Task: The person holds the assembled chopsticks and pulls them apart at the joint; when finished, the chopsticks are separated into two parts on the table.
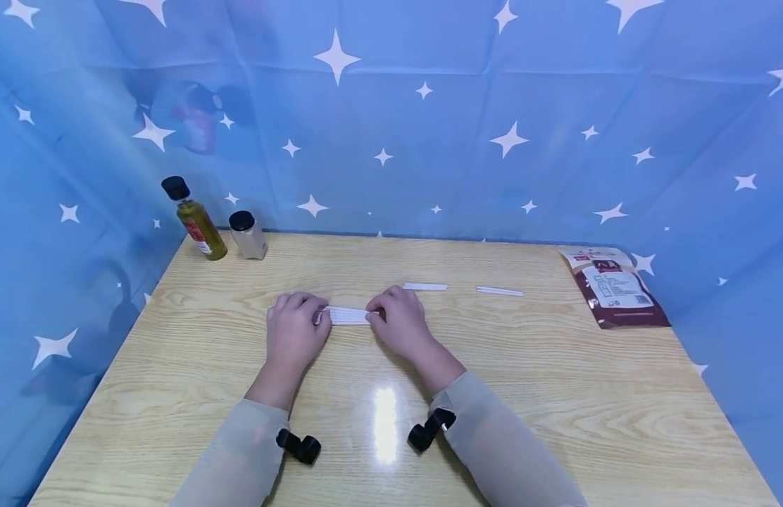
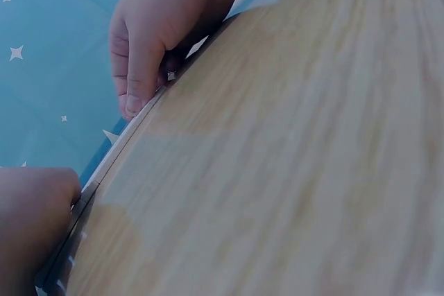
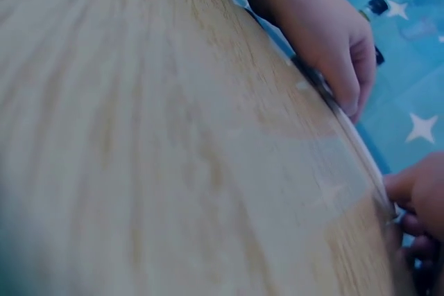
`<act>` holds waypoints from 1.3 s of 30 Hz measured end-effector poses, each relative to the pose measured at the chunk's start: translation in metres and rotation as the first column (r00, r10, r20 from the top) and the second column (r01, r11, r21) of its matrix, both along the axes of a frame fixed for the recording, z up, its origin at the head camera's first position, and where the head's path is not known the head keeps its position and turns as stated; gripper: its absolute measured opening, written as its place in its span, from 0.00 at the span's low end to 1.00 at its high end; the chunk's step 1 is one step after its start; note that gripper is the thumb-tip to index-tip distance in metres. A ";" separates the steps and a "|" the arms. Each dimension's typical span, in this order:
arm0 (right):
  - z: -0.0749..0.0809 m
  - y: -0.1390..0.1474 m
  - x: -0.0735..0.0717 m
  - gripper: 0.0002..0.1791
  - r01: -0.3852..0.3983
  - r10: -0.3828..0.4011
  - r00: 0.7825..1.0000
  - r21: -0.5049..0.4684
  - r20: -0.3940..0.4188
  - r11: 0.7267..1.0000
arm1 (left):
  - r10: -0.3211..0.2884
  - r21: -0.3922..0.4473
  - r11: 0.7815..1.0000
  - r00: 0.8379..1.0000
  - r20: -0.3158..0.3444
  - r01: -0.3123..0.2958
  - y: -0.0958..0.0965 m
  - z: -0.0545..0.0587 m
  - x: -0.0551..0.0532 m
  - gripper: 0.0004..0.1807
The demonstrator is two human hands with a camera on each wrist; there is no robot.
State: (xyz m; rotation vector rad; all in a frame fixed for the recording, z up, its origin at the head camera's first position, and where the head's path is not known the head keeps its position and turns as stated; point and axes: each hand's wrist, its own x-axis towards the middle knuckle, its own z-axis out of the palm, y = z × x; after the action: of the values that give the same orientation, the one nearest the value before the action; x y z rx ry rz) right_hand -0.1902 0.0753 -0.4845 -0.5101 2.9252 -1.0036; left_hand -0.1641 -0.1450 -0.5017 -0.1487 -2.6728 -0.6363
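Observation:
A flat row of thin white sticks (image 1: 348, 316) lies on the table between the two hands, side by side. My left hand (image 1: 296, 327) holds the row's left end, thumb in front and curled fingers behind. At the right end my right hand (image 1: 401, 320) pinches the sticks between thumb and fingers. In the left wrist view the right hand (image 2: 170, 29) has its thumb down against the sticks' edge. The right wrist view shows the left hand (image 3: 326, 39) at their far end. How many sticks the fingers cover cannot be seen.
Two small groups of white sticks lie further right, one nearer (image 1: 425, 286) and one beyond (image 1: 499, 291). A printed food pouch (image 1: 616, 287) lies at the table's right edge. Back left stand an oil bottle (image 1: 201, 229) and a black-capped jar (image 1: 248, 236). A starry blue curtain (image 1: 429, 141) hangs behind.

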 end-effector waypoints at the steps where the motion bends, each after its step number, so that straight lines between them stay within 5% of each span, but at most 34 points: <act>1: 0.000 0.000 0.000 0.05 -0.002 0.002 1.000 0.007 0.004 1.000 | 0.000 0.000 1.000 1.000 0.000 0.000 0.000 0.000 0.000 0.10; 9: -0.001 -0.002 0.001 0.07 0.003 -0.005 0.999 0.034 0.053 0.999 | -0.001 0.004 1.000 1.000 -0.017 0.001 -0.001 0.000 0.000 0.10; 24: -0.008 -0.001 0.005 0.05 0.014 -0.012 0.998 0.022 -0.069 1.000 | 0.004 0.024 1.000 1.000 -0.030 -0.004 -0.001 -0.002 -0.001 0.09; 39: -0.012 0.000 0.003 0.07 0.041 -0.058 0.989 -0.126 -0.137 0.991 | 0.019 0.029 0.999 0.997 -0.075 -0.017 0.000 -0.001 0.000 0.09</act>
State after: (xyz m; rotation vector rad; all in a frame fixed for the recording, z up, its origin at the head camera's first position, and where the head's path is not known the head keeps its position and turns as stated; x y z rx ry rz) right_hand -0.1869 0.0753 -0.4968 -0.5347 3.0258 -1.2076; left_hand -0.1644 -0.1454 -0.5032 -0.1385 -2.5885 -0.6495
